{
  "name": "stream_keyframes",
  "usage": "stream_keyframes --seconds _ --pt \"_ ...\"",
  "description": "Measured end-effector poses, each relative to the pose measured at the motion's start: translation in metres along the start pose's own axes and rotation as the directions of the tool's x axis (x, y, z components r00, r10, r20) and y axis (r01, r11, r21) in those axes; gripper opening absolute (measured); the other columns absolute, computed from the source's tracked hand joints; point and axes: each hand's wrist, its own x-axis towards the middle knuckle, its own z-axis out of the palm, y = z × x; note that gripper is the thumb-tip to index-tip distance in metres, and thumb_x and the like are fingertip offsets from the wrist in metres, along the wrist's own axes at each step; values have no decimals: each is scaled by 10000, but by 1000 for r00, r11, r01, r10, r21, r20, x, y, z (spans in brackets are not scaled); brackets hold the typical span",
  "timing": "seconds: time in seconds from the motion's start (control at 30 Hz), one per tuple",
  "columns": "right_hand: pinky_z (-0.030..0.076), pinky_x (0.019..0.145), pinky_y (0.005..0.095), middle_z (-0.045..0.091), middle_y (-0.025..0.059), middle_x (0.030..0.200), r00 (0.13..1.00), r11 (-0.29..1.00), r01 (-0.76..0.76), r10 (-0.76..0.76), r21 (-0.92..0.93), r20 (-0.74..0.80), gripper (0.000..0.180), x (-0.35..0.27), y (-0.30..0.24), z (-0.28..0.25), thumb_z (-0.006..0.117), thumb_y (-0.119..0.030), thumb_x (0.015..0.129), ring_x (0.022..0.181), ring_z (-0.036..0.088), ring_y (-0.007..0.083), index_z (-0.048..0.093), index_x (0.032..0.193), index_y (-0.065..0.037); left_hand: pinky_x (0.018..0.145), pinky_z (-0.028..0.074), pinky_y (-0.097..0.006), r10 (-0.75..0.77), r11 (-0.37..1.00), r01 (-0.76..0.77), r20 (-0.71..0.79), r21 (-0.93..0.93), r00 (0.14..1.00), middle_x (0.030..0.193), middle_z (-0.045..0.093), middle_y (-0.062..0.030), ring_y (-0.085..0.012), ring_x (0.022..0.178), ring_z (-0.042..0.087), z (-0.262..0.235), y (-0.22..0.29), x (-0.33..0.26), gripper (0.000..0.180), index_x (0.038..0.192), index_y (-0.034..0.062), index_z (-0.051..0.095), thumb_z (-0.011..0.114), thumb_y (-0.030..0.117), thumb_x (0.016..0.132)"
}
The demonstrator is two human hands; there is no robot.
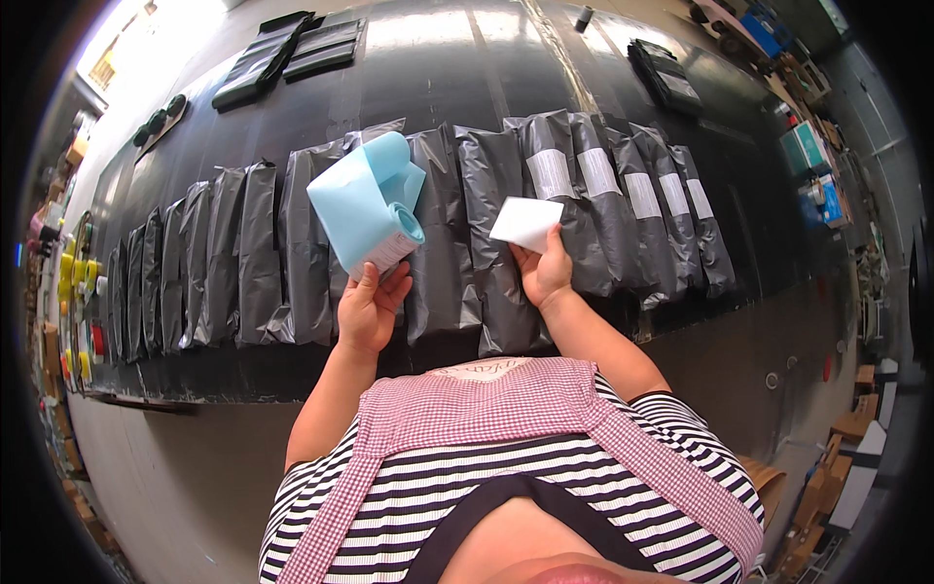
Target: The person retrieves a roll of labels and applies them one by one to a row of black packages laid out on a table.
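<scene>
Above a row of grey mailer bags (pixel 438 243), the left hand (pixel 370 310) grips a blue label roll (pixel 368 206) while the right hand (pixel 545 273) pinches a white label (pixel 526 223) that could crease or stick crooked.

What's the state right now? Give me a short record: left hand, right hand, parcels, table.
left hand: left hand holds a light blue label roll, its backing strip unwound
right hand: right hand holds a white label above the grey bags
parcels: row of grey mailer bags overlapping across the table; five at the right end carry white labels, the rest show none
table: black table, stacks of flat black bags at its far edge
</scene>
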Motion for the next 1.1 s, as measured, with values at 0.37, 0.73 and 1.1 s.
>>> stream_keyframes --seconds 0.37,0.73,1.1 --pt "588 831 322 653 70 1216 778 677 628 -540 -385 320 261 7 -105 74 607 -199 1003 1025 656 175 647 1207 -40 1106 360 -535 -151 969 210 359 -133 921 1461 484 -38 -287 1365 443 50 -68 27 473 1452 147 387 533 309 1032" --pt "417 1095 429 553 141 1408 411 -164 849 -390 -502 824 457 8 -48 21 753 -108 837 1357 469 351 648 1282 -96 1178 179 -596 -141 990 140 290 25 947 1630 224 -147 -372 1506 178 24 -47 7 775 1574 135 201 489 547 986" --pt "377 1137 429 524 118 1438 418 -215 874 -120 -435 900 448 20 -25 22 767 -95 798 1404 412 346 681 1237 -125 1185 187 -593 29 999 -22 245 -30 969 1600 322 -93 -372 1485 245 11 -29 -14 701 1555 140 254 468 519 1007"
